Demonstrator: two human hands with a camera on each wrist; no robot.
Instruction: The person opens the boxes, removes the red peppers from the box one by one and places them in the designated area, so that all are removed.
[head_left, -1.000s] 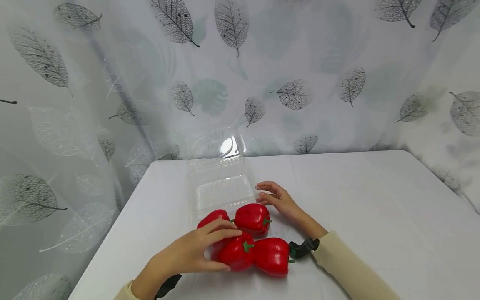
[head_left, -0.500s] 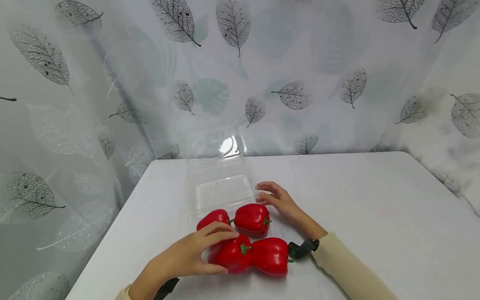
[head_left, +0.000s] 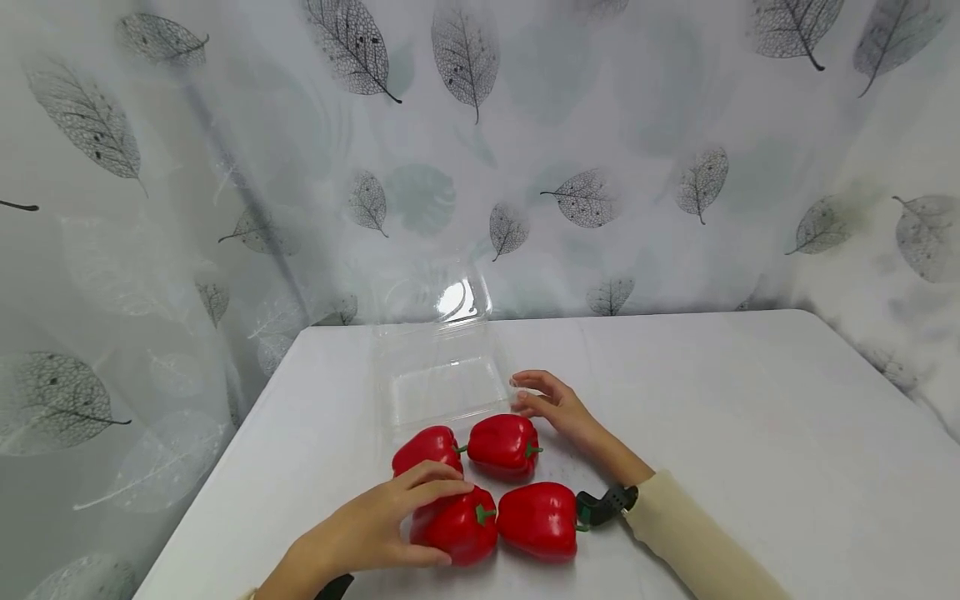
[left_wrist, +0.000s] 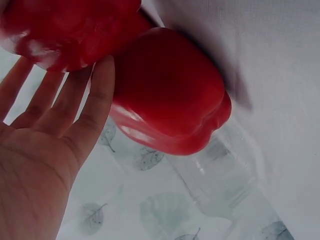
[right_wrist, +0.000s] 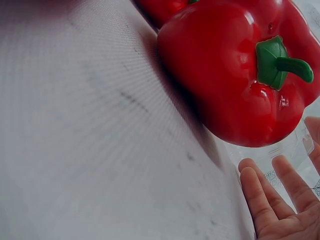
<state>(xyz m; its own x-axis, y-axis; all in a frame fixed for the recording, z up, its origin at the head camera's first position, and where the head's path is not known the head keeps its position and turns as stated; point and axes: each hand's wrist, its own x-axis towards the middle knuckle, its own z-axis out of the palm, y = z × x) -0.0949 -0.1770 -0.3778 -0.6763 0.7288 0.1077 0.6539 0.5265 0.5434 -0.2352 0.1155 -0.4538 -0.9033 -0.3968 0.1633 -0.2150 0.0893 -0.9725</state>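
In the head view my left hand (head_left: pixel 382 521) grips the near-left red bell pepper (head_left: pixel 463 527), fingers over its top and thumb along its near side. That pepper (left_wrist: pixel 65 30) also shows at the fingertips in the left wrist view. To its right lies another bell pepper (head_left: pixel 538 521), a narrow gap between them. Two further bell peppers, one left (head_left: pixel 427 450) and one right (head_left: pixel 502 446), lie behind. My right hand (head_left: pixel 558 407) rests at the right edge of a clear plastic clamshell box (head_left: pixel 450 392), fingers relaxed and touching its rim.
The box's lid (head_left: pixel 431 292) stands raised at the back, against a leaf-patterned curtain (head_left: pixel 630 108). Everything lies on a white-covered table (head_left: pixel 720 417). A black wrist strap (head_left: pixel 607 505) on the right arm sits beside the near-right pepper.
My left hand has shifted the near-left pepper a little left and toward me, parting it from the pepper at its right. The right hand has stayed by the box.
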